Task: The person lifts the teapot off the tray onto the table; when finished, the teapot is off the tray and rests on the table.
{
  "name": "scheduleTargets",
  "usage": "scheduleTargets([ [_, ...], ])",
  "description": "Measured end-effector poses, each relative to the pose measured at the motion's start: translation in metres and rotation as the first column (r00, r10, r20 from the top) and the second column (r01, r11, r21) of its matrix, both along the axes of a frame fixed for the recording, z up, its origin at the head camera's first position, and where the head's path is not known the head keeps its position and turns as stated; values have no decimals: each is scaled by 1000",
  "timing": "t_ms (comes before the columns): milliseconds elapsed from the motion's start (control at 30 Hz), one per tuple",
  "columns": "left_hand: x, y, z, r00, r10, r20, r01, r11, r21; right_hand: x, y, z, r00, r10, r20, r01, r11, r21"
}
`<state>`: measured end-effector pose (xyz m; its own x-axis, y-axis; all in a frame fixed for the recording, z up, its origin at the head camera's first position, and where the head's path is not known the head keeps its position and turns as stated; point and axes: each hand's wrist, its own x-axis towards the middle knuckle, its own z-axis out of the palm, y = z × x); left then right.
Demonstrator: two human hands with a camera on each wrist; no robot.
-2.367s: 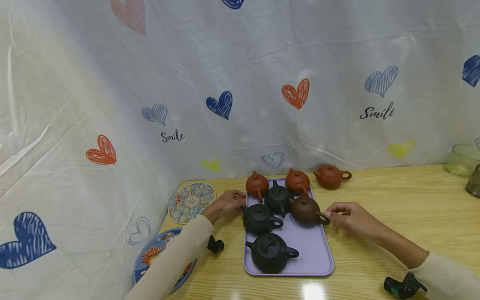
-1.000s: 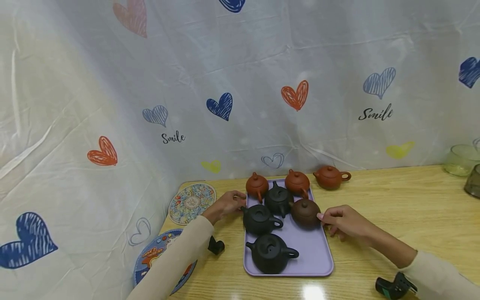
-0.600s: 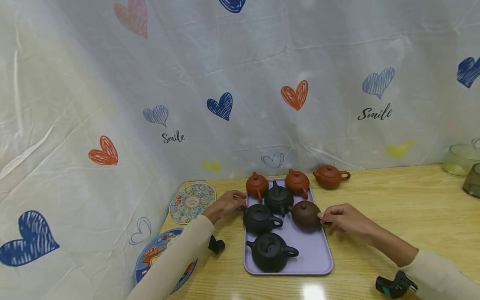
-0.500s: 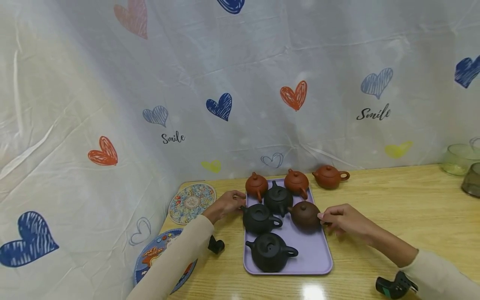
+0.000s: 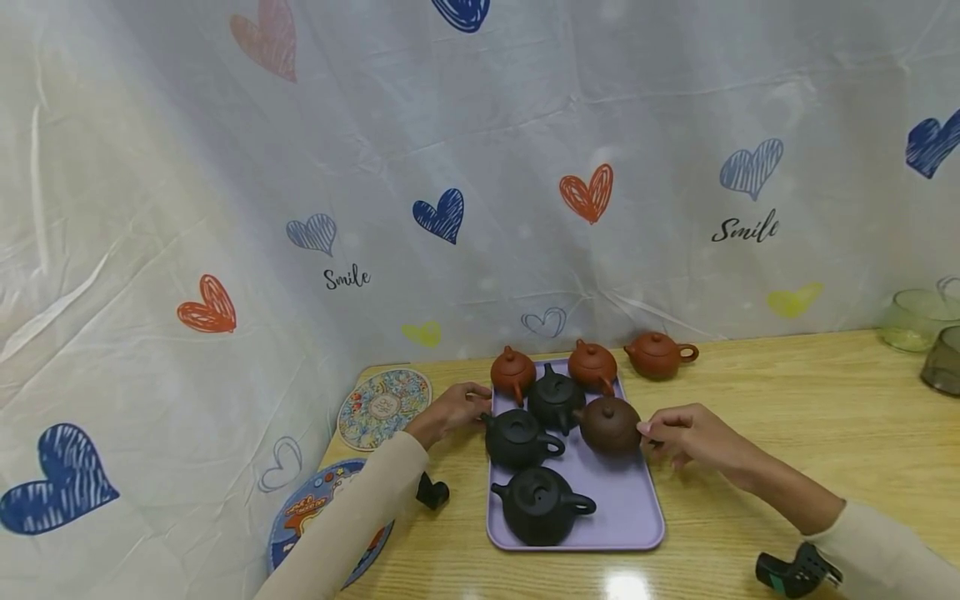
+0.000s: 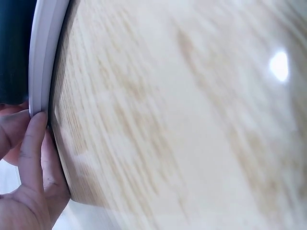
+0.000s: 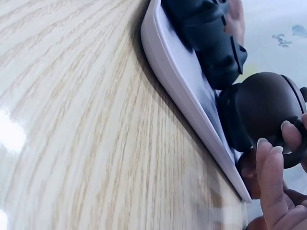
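Observation:
My left hand [image 5: 453,408] pinches the left rim of a lilac tray [image 5: 611,529]; in the left wrist view its thumb and fingers close on that rim [image 6: 44,62]. Toward the tray's right side is a dark brown clay teapot [image 5: 611,427], its handle pointing right. My right hand [image 5: 693,435] pinches this handle between thumb and fingers, as the right wrist view also shows beside the round brown body [image 7: 266,103]. Three black teapots, the nearest one [image 5: 540,508] included, stand on the tray. Two red clay teapots, left [image 5: 513,372] and right [image 5: 592,367], sit at its far end.
Another red teapot [image 5: 656,356] stands on the table behind the tray's right corner. Glass vessels [image 5: 918,321] are at the far right. A patterned round mat [image 5: 385,406] and a blue one [image 5: 307,508] lie at left. A heart-printed curtain hangs behind.
My right hand has moved left from the handle's outer end to a grip nearer the brown teapot's body. That teapot has shifted and tipped slightly. My left hand has stayed at the tray rim.

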<state>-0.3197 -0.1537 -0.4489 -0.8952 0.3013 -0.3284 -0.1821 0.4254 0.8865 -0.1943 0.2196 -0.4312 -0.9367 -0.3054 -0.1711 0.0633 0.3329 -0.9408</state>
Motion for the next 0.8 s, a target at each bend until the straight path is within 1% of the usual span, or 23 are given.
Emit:
scheduleTargets([
  [267, 0, 0, 0, 1000, 1, -9, -1, 1000, 10, -2, 13, 5, 999, -36, -33, 37, 999, 27],
  [467, -1, 0, -2, 1000, -1, -8, 1, 1000, 6, -4, 29, 10, 997, -42, -71, 45, 998, 51],
  [567, -1, -1, -2, 1000, -5, -9, 5, 1000, 6, -6, 38, 11, 996, -40, -86, 45, 998, 53],
  [800, -1, -1, -2, 1000, 2, -8, -2, 1000, -4, -11, 59, 11, 995, -34, -95, 36, 999, 17],
])
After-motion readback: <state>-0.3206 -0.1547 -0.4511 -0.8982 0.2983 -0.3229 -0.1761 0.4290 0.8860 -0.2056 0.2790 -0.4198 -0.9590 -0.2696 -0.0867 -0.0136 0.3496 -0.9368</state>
